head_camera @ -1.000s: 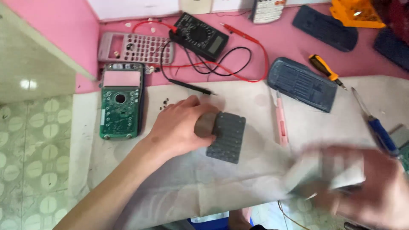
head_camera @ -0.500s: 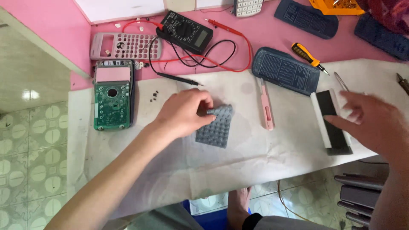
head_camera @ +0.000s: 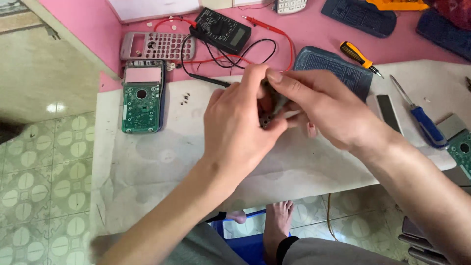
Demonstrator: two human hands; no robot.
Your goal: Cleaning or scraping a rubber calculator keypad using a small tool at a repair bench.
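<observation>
left hand (head_camera: 240,125) fingers curled | right hand (head_camera: 321,108) fingers pinching | hands touching

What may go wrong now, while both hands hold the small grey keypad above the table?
The grey rubber keypad is pinched between the left hand and the right hand; hard bending might tear it. The tiny screws lie loose on the white sheet and a forearm could brush them off. The bare green circuit board sits near the table edge and could be knocked down.
</observation>
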